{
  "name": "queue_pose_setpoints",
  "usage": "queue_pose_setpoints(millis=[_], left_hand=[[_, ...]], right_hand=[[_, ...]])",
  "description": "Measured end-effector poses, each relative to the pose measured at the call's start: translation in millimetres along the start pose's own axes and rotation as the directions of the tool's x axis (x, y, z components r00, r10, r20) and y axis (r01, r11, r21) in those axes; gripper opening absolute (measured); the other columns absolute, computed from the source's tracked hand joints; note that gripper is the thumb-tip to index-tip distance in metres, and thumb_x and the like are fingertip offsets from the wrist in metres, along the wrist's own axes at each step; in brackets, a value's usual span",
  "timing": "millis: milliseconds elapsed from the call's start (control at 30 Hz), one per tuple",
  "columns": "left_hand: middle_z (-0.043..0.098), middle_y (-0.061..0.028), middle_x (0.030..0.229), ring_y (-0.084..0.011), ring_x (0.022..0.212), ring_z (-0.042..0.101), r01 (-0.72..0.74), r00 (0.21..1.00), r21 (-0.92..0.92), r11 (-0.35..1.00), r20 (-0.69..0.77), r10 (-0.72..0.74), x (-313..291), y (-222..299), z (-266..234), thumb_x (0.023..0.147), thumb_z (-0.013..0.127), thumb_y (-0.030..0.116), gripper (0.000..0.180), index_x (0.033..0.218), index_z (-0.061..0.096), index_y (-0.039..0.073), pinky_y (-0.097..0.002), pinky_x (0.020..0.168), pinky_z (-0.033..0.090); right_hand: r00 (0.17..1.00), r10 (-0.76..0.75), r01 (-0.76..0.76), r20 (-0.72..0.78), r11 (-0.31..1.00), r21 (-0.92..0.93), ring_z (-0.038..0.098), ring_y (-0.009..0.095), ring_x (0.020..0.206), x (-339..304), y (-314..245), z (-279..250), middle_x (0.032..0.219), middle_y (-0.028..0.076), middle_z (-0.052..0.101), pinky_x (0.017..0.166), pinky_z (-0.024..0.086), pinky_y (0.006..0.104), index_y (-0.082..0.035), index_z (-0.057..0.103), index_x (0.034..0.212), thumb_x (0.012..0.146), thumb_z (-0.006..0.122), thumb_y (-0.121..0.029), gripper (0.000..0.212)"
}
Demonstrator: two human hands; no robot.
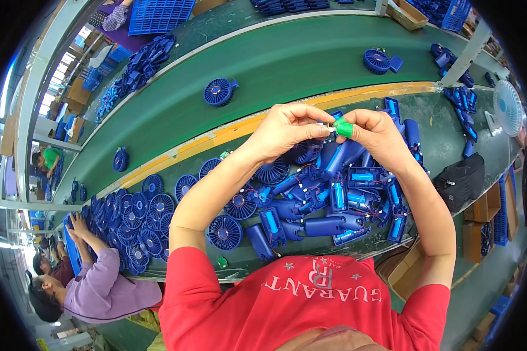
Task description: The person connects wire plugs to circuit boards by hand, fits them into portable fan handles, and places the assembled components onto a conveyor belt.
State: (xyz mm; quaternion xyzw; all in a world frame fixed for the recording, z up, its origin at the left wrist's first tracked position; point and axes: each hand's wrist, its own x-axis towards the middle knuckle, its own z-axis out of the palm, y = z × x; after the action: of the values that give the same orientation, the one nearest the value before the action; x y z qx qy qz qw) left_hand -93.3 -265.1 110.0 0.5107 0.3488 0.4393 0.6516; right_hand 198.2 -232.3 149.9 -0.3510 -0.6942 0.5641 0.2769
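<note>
My left hand and my right hand meet above a heap of blue parts, fingertips pinched close together. Between them shows a small white piece, like a wire connector, gripped by my left fingers. Green wrapping covers my right thumb tip, with more green at the forefinger; what the right fingers pinch is mostly hidden. Below lie blue handle housings, several holding light-blue cylindrical cells. Round blue fan heads lie left of the heap, and a small green circuit board rests near the table edge.
A green conveyor belt with a yellow edge runs beyond the table, carrying fan units. At right are a white fan, a black bag and cardboard boxes. A co-worker in purple handles parts at left.
</note>
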Motion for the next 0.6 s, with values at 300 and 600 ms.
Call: queue_pose_setpoints(millis=[300,600], left_hand=[[0.087,-0.0132,0.133,-0.0198,0.120,0.086,0.009,1.000,-0.038,0.999,0.009,-0.009,-1.2,1.2,-1.0,0.109,0.090,0.000,0.032,0.140,0.081,-0.003,-0.0363,0.110,0.070],[0.087,-0.0092,0.124,-0.0158,0.114,0.085,-0.015,0.999,-0.122,0.992,0.038,0.019,2.0,-6.3,-4.2,0.109,0.092,0.002,0.025,0.131,0.081,-0.001,-0.0329,0.105,0.071]], right_hand=[[0.998,0.049,-0.048,0.029,0.998,-0.029,0.074,0.005,0.098,3.8,-6.6,-0.6,0.104,0.000,0.088,0.093,0.058,0.0264,-0.002,0.089,0.116,0.119,0.084,-0.028,0.027],[0.986,0.119,-0.131,0.119,0.987,0.094,0.075,0.006,0.096,12.9,-8.1,0.9,0.101,0.002,0.088,0.090,0.058,0.0264,-0.004,0.089,0.111,0.117,0.087,-0.026,0.023]])
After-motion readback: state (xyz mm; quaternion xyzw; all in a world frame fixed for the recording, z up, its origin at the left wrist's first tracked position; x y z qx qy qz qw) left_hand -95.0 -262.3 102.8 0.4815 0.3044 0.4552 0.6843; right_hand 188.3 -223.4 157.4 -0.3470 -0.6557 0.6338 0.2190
